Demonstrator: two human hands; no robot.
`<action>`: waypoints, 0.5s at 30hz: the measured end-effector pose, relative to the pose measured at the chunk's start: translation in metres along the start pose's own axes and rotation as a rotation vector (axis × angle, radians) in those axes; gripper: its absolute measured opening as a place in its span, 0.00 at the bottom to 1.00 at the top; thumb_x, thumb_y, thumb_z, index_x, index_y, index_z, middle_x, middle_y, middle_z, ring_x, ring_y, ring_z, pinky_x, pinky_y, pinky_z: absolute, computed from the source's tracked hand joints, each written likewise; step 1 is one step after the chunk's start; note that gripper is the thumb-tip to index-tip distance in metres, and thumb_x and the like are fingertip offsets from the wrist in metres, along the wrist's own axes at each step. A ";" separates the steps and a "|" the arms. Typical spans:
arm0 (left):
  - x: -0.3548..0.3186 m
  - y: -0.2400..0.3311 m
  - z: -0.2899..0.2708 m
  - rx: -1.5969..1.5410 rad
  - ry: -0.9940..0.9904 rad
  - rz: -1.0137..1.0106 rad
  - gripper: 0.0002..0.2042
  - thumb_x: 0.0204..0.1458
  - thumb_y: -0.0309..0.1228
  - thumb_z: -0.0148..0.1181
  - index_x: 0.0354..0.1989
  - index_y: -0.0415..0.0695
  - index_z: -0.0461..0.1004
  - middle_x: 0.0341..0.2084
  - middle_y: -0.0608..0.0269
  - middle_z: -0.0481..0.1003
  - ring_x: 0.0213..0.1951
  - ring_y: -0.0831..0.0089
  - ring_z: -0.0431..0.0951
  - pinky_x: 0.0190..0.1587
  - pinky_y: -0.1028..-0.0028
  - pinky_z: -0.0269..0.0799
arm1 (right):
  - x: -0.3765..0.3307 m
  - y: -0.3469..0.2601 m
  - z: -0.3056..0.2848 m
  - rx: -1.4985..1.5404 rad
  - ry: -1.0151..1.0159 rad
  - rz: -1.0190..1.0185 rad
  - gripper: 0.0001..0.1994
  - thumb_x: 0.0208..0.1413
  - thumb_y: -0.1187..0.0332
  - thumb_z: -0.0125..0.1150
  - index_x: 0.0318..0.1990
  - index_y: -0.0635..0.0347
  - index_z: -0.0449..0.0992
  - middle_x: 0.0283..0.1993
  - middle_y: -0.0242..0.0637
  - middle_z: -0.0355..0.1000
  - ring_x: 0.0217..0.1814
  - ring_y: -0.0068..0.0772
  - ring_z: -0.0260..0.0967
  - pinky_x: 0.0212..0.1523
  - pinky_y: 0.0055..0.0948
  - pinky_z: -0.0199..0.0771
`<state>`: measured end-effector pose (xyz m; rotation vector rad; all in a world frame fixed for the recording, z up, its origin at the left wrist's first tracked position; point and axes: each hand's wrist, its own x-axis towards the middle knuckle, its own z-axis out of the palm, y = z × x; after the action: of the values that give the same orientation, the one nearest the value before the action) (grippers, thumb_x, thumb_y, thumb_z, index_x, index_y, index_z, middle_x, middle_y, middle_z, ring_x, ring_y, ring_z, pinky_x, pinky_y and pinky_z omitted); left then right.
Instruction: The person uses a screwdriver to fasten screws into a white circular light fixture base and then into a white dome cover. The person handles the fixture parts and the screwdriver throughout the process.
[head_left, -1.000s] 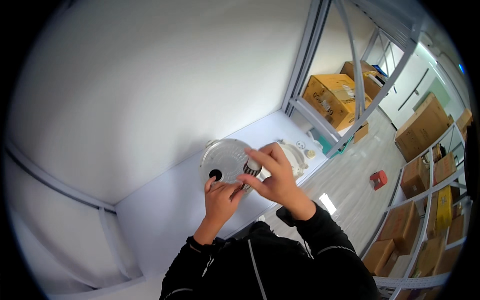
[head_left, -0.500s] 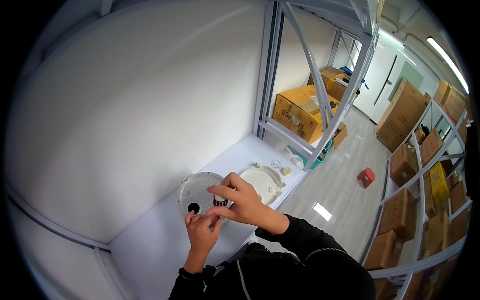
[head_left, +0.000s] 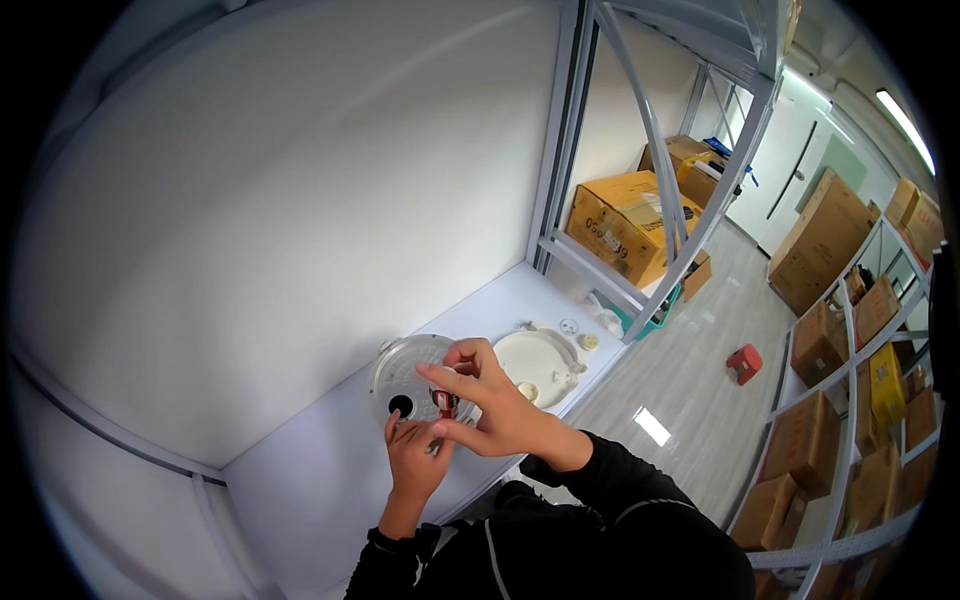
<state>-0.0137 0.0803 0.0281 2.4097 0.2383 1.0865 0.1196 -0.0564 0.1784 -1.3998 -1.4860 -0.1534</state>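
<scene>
Over the near part of a round grey disc-shaped housing on the white table, my right hand grips a small cylindrical thing with a red, black and white surface between thumb and fingers. Its exact kind is too small to make out. My left hand is just below it, with thumb and fingertips at its lower end; whether they share the grip is hidden. A round black opening shows in the housing, close to my left fingertips. To the right lies a shallow, round white cover with a small cream round piece at its near edge.
A cream cap and a clear ring-like piece lie beyond the cover. A metal shelf post rises at the table's right end, by a yellow carton. A red stool stands on the floor near shelves of boxes.
The small cylinder has turned between my fingers: its side toward me was mostly black and is now largely red. Both hands remain over the housing, and the whole view has shifted slightly.
</scene>
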 end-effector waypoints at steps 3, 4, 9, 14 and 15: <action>-0.001 0.001 -0.001 -0.016 -0.003 -0.015 0.08 0.50 0.30 0.77 0.37 0.49 0.85 0.27 0.72 0.85 0.38 0.67 0.84 0.72 0.51 0.63 | 0.001 0.004 0.014 0.018 0.084 -0.060 0.31 0.54 0.67 0.83 0.67 0.60 0.80 0.54 0.46 0.73 0.46 0.40 0.78 0.50 0.37 0.83; 0.000 0.002 -0.001 -0.028 -0.002 -0.018 0.08 0.50 0.31 0.77 0.38 0.49 0.85 0.28 0.72 0.85 0.39 0.67 0.84 0.71 0.51 0.64 | -0.001 0.007 0.015 0.000 0.091 -0.057 0.32 0.53 0.67 0.84 0.65 0.60 0.81 0.55 0.46 0.73 0.45 0.40 0.78 0.49 0.37 0.83; 0.006 0.003 -0.003 -0.085 -0.019 -0.091 0.08 0.50 0.30 0.78 0.38 0.50 0.86 0.30 0.71 0.87 0.39 0.66 0.84 0.70 0.53 0.65 | -0.014 0.013 0.015 -0.141 0.134 0.043 0.31 0.48 0.63 0.88 0.60 0.63 0.83 0.60 0.47 0.73 0.47 0.40 0.77 0.45 0.38 0.83; 0.000 -0.003 -0.006 -0.080 -0.057 -0.107 0.10 0.51 0.32 0.79 0.40 0.50 0.87 0.33 0.72 0.87 0.41 0.67 0.85 0.69 0.53 0.65 | -0.004 -0.001 0.013 0.150 0.121 0.032 0.31 0.62 0.72 0.73 0.73 0.58 0.74 0.67 0.48 0.70 0.49 0.44 0.77 0.51 0.35 0.81; -0.001 -0.002 -0.005 -0.087 -0.062 -0.122 0.09 0.51 0.31 0.78 0.41 0.50 0.87 0.33 0.72 0.88 0.42 0.67 0.85 0.70 0.53 0.64 | -0.003 0.004 0.010 0.140 0.066 0.024 0.32 0.64 0.74 0.70 0.75 0.57 0.71 0.66 0.48 0.71 0.52 0.44 0.77 0.52 0.34 0.80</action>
<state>-0.0175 0.0837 0.0294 2.3152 0.3069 0.9475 0.1158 -0.0506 0.1694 -1.2882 -1.3978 -0.0784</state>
